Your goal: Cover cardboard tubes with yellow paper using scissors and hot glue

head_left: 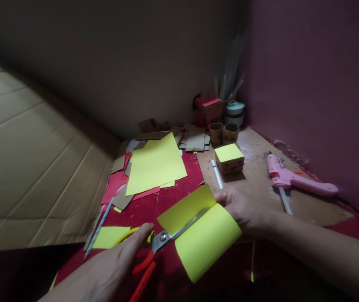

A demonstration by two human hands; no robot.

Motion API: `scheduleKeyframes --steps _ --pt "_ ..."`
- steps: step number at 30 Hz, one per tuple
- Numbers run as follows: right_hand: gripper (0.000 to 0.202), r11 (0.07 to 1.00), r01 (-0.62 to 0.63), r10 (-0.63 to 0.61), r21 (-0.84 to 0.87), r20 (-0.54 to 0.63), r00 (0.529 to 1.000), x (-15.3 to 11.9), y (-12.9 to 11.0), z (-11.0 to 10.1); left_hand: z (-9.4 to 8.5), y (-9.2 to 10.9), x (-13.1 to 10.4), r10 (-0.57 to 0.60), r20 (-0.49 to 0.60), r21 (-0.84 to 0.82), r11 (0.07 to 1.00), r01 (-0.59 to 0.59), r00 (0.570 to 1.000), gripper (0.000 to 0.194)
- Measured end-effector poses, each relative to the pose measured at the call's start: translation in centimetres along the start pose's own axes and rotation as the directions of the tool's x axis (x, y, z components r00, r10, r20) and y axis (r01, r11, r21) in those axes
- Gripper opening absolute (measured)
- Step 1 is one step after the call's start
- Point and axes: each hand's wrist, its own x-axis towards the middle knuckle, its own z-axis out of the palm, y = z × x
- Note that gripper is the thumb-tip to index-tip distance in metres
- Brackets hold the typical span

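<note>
My left hand (135, 243) is closed around the scissors (163, 238), which have one yellow and one red handle. Their blades lie along a cut in a yellow sheet of paper (207, 245), whose near part curls downward. At the far end of the cut, my right hand (234, 205) pinches the paper's edge; some of its fingers are hidden. Beyond the right hand stands a small cardboard box (230, 165) with a yellow paper top. A white pen-like stick (217, 173) lies beside that box.
A pink glue gun (299, 178) rests at the right on a cardboard sheet (318, 209). Larger yellow paper (157, 165) lies over scraps at the back left. Two cardboard cups (216, 133) stand behind the box. A big cardboard panel (35, 159) leans at the left.
</note>
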Motion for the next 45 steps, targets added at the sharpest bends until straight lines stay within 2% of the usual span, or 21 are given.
scheduleKeyframes --steps 2,4,8,12,16,20,23,28,33,36,39,42,45 --pt "0.038 1.000 0.001 -0.001 -0.001 -0.008 1.000 0.0 0.0 0.2 -0.1 0.3 0.2 0.002 0.092 -0.006 1.000 -0.001 0.996 0.069" --pt "0.035 1.000 0.004 -0.004 0.004 -0.002 1.000 0.0 0.0 0.3 0.1 0.6 0.4 0.000 0.140 -0.032 0.999 0.004 0.990 0.066" --pt "0.034 1.000 0.004 -0.004 0.009 0.005 1.000 0.1 0.0 0.3 0.6 0.9 0.8 -0.003 0.066 -0.080 0.997 0.008 0.998 0.058" --pt "0.034 1.000 -0.006 0.006 0.023 0.018 1.000 0.5 0.3 0.1 -0.3 1.7 1.3 -0.065 0.175 -0.122 0.989 0.087 0.982 0.055" --pt "0.035 0.999 -0.025 0.024 0.041 0.028 0.999 1.0 0.6 0.1 -1.3 2.9 2.1 -0.114 0.176 -0.158 0.977 0.143 0.978 0.053" --pt "0.039 0.999 -0.034 0.033 0.041 0.014 0.999 1.4 0.7 0.6 -1.2 3.6 3.0 -0.117 0.193 -0.203 0.967 0.156 0.974 0.049" --pt "0.037 0.998 -0.044 0.044 0.048 0.018 0.999 1.7 0.6 1.0 -1.3 4.0 3.4 -0.132 0.218 -0.235 0.954 0.184 0.967 0.037" --pt "0.032 0.998 -0.056 0.056 0.030 0.003 0.998 2.3 0.6 1.4 -2.1 4.6 3.8 -0.066 0.276 -0.311 0.938 0.154 0.959 0.030" --pt "0.032 0.994 -0.111 0.109 -0.025 -0.043 0.993 3.2 0.7 2.2 -1.4 3.5 3.4 -0.038 0.281 -0.405 0.901 0.154 0.959 0.025" --pt "0.030 0.989 -0.136 0.131 -0.067 -0.075 0.989 3.8 0.5 3.2 -0.9 2.3 2.9 -0.043 0.228 -0.403 0.905 0.134 0.973 0.027" --pt "0.029 0.986 -0.130 0.121 -0.103 -0.089 0.989 4.5 0.3 3.9 -1.2 1.6 2.7 -0.025 0.176 -0.383 0.919 0.092 0.984 0.029" --pt "0.024 0.980 -0.124 0.110 -0.156 -0.096 0.989 5.5 0.4 3.6 -1.9 1.3 2.8 -0.004 0.190 -0.360 0.930 0.074 0.982 0.028" --pt "0.022 0.979 -0.091 0.075 -0.182 -0.091 0.993 6.6 0.5 2.8 -2.3 0.6 3.4 -0.086 0.140 -0.323 0.938 0.128 0.986 0.027"
